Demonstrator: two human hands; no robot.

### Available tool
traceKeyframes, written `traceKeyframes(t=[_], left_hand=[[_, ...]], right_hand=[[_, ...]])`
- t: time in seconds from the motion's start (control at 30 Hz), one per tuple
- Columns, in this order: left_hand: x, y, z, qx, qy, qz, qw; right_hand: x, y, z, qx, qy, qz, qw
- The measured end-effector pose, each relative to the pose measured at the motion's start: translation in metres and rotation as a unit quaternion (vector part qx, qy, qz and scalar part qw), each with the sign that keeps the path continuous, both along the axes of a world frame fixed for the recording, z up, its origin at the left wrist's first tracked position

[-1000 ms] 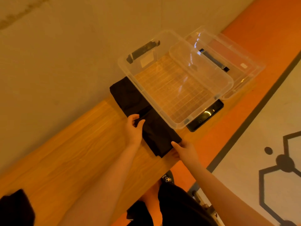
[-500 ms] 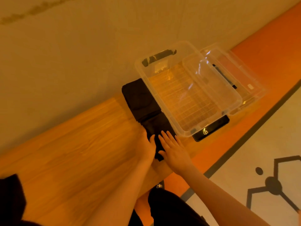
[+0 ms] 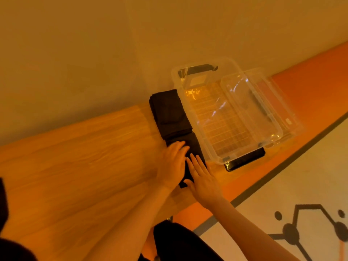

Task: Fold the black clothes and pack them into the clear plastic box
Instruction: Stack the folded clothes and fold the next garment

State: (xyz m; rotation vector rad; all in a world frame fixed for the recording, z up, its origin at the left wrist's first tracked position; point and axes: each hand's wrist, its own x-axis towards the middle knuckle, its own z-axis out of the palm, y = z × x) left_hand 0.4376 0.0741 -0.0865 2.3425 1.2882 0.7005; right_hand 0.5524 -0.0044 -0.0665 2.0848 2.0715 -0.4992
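head | black clothes (image 3: pixel 170 114) lengthwise along clear plastic box (image 3: pixel 197 117) | both hands flat

I stand at a long wooden bench (image 3: pixel 79 166) with pale grain; it runs from the near left to the far right. Behind it a plain beige wall (image 3: pixel 94 53) fills the far side. The right part of the bench top is orange (image 3: pixel 310 76), and its near edge is orange too. Below, on the right, there is a light floor (image 3: pixel 301 176) with a dark stripe (image 3: pixel 282 164) along the bench and a black line drawing with dots (image 3: pixel 305 223). The light everywhere is warm and yellow.
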Motion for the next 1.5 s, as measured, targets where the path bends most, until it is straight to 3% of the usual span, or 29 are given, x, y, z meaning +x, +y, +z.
traceKeyframes(t=[0.07,0.13,0.23,0.33,0.5,0.73,0.97,1.07,1.17,1.33,1.43,1.5], left_hand=[[-0.005,0.002,-0.011,0.024,0.161,-0.087,0.983],[-0.012,0.006,-0.013,-0.001,0.262,-0.102,0.960],[-0.018,0.007,-0.010,-0.039,0.305,-0.141,0.941],[-0.028,0.000,0.007,-0.060,0.331,-0.119,0.934],[-0.096,-0.018,0.030,-0.124,0.300,0.024,0.945],[-0.237,-0.070,0.055,-0.172,0.233,0.236,0.928],[-0.374,-0.128,0.065,-0.214,0.282,0.410,0.841],[-0.425,-0.142,0.062,-0.230,0.299,0.433,0.819],[-0.471,-0.145,0.054,-0.246,0.305,0.445,0.805],[-0.519,-0.140,0.035,-0.246,0.293,0.431,0.817],[-0.536,-0.136,0.024,-0.244,0.234,0.433,0.836],[-0.542,-0.136,0.017,-0.255,0.098,0.462,0.844]], right_hand=[[0.005,-0.004,-0.003,-0.019,0.020,-0.006,1.000],[0.010,-0.007,-0.007,-0.022,0.013,-0.013,1.000],[0.011,-0.009,-0.003,-0.036,-0.015,-0.013,0.999],[0.003,-0.003,0.012,-0.045,-0.012,-0.024,0.999],[-0.047,0.030,0.032,0.004,0.009,0.007,1.000],[-0.188,0.076,0.052,-0.009,0.004,0.205,0.979],[-0.341,0.071,0.031,-0.014,0.028,0.370,0.929],[-0.404,0.063,0.048,-0.049,0.051,0.416,0.906],[-0.451,0.064,0.039,-0.101,0.012,0.455,0.885],[-0.507,0.066,0.025,-0.070,0.016,0.480,0.875],[-0.535,0.066,0.024,-0.067,0.042,0.503,0.861],[-0.549,0.066,0.022,-0.087,0.094,0.482,0.867]])
